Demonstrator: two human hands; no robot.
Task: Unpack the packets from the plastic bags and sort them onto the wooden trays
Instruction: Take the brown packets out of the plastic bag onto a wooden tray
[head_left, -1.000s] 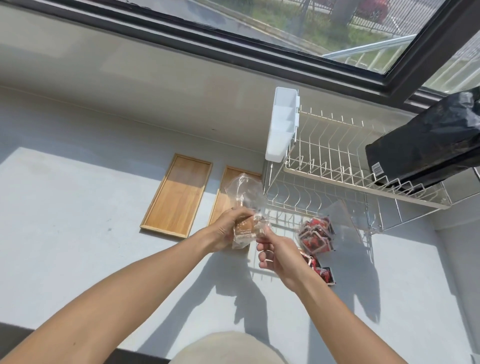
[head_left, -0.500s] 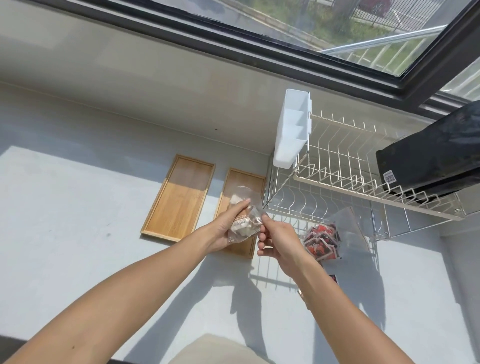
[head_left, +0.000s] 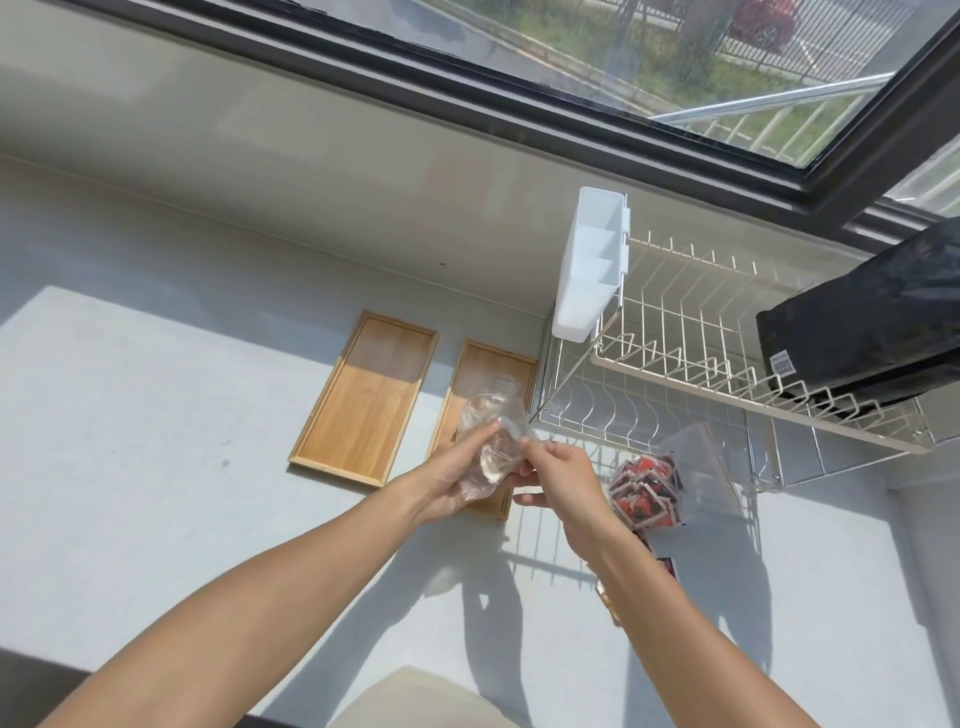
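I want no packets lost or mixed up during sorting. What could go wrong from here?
1. Both hands, left hand and right hand, work the clear bag in mid-air over the edge of the right tray; packets might spill past it.
2. The red packets lie loose beside the dish rack and might slip under it.

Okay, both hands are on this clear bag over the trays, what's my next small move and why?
Probably pull the bag's mouth open and tip it over the right tray. Both the left hand and right hand pinch the clear bag just above it, and both trays look bare.
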